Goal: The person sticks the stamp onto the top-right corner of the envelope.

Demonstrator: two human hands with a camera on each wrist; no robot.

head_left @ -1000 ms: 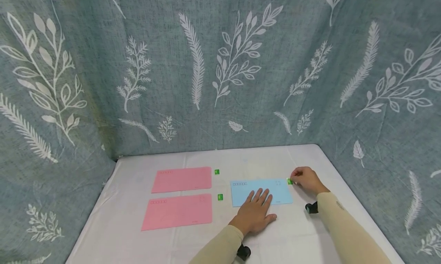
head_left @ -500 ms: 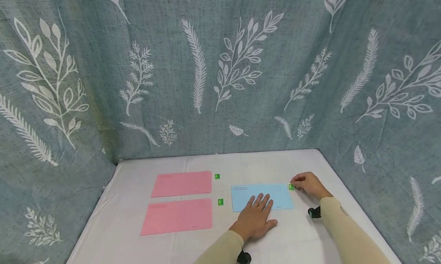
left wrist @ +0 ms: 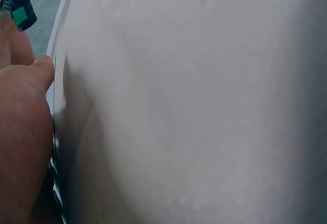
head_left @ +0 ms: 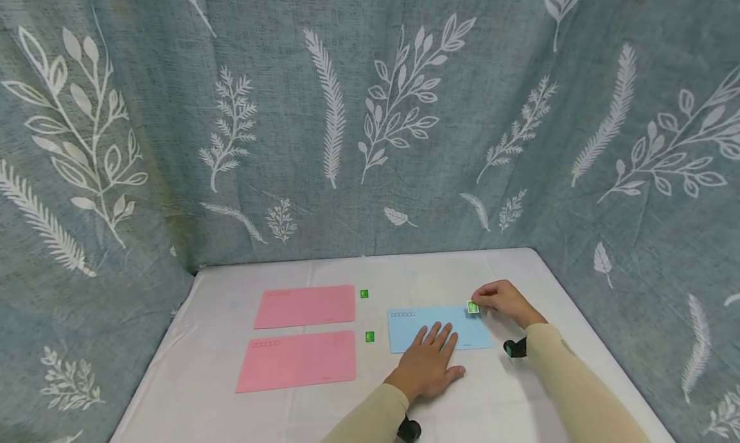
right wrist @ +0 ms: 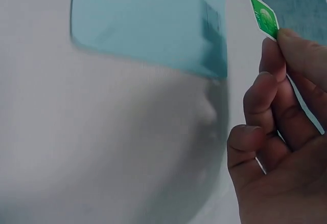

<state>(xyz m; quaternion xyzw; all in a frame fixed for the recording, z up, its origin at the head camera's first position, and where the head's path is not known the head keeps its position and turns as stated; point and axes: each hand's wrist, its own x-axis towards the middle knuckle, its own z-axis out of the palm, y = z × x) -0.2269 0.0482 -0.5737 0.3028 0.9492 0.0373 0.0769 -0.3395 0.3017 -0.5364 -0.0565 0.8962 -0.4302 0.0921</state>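
A light blue envelope (head_left: 413,330) lies on the white table. My left hand (head_left: 426,364) rests flat on its lower edge with the fingers spread; in the left wrist view part of that hand (left wrist: 23,121) shows at the left side. Between thumb and index finger, my right hand (head_left: 507,302) pinches a green stamp (head_left: 473,307) with a white border, over the envelope's upper right corner. The right wrist view shows the stamp (right wrist: 264,17) held by its edge, apart from the envelope (right wrist: 148,19), with the other fingers of the right hand (right wrist: 281,116) curled.
Two pink envelopes (head_left: 305,307) lie one behind the other on the left of the table (head_left: 220,302). To their right are two more green stamps (head_left: 370,336), one beside each. A patterned blue-green curtain (head_left: 370,109) surrounds the table's back and sides.
My right hand has moved left with the stamp, from beside the blue envelope's right edge to over its upper right corner. The left hand has stayed on the envelope.
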